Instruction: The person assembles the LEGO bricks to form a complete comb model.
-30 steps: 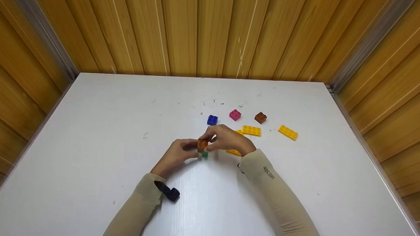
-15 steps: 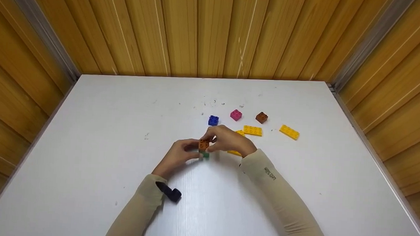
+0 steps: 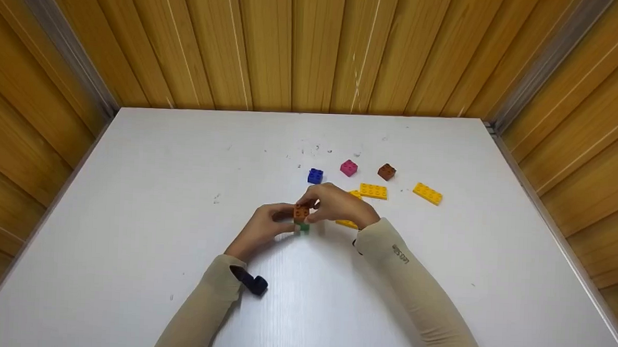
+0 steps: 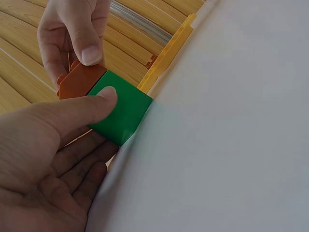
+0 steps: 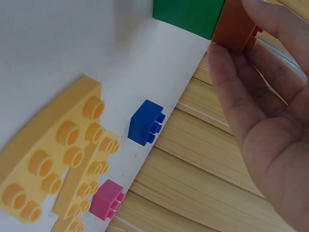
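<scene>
An orange-brown toy brick sits on top of a green toy brick, the green one standing on the white table. My left hand grips the green brick, its thumb across the near face and its fingers behind. With thumb and fingertips my right hand pinches the orange-brown brick from the right. The studs of the orange-brown brick face up in the head view. Much of the green brick is hidden there by the hands and the upper brick; the left wrist view shows its broad face.
Beyond the hands lie a blue brick, a pink brick and a brown brick. Flat yellow bricks lie near the right hand, one partly under its wrist, and another yellow brick farther right. Wood-look panels wall the table.
Both hands keep their hold on the two stacked bricks. The whole scene has shifted slightly in the head view; the loose bricks lie as before.
</scene>
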The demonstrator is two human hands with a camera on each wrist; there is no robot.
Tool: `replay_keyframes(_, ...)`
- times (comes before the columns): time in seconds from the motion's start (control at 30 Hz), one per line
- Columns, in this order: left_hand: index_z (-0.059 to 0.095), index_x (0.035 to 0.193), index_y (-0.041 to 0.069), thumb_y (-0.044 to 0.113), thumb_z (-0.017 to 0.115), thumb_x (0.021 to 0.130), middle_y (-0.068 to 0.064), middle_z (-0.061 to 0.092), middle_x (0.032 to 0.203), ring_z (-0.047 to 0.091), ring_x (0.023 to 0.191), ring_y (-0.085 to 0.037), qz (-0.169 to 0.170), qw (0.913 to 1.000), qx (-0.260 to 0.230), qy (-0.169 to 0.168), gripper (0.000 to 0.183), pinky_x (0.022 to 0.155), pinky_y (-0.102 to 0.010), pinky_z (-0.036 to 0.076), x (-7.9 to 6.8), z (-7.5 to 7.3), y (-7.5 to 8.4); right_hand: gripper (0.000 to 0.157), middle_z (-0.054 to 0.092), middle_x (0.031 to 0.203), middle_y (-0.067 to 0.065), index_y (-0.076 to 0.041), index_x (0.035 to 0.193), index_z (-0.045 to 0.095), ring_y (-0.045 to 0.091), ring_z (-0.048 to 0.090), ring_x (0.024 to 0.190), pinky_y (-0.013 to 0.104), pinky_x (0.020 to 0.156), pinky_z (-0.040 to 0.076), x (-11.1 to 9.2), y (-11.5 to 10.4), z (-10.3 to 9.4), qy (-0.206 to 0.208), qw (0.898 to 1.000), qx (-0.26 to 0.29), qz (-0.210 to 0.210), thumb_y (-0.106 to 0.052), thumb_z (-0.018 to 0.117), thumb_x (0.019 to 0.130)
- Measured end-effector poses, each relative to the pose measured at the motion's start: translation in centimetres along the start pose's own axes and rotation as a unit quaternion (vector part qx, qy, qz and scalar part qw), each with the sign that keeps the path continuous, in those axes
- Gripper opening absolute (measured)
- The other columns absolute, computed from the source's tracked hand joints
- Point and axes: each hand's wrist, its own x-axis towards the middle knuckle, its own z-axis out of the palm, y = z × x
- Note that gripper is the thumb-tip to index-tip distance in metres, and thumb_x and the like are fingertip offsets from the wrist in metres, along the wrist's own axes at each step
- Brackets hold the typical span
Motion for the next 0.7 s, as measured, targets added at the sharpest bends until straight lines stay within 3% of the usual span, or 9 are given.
replay_keyframes(0.33,0.064,0.124,0.013,0.012,0.074,0.082,-0.004,0.068,0.120,0.061,0.116,-0.021,-0.009,1.0000,-0.002,-0.001,0.044,0.106,-0.040,0.043,0.0,0.1,0.0,0.052,0.062,0.125,0.005,-0.009,0.134,0.056,0.024,0.058,0.112,0.038,0.096,0.051,-1.1,1.6,0.6,0.029,0.999,0.018,-0.014,-0.019,0.073,0.086)
replay_keyframes(0.7,0.064,0.124,0.016,0.014,0.074,0.083,0.000,0.067,0.121,0.059,0.119,-0.019,-0.031,0.9995,0.002,-0.002,0.043,0.109,-0.040,0.040,0.0,0.1,0.0,0.047,0.062,0.125,0.010,-0.009,0.130,0.059,0.029,0.056,0.115,0.045,0.101,0.047,-3.2,3.6,0.3,0.056,0.997,0.052,0.025,-0.023,0.072,0.086)
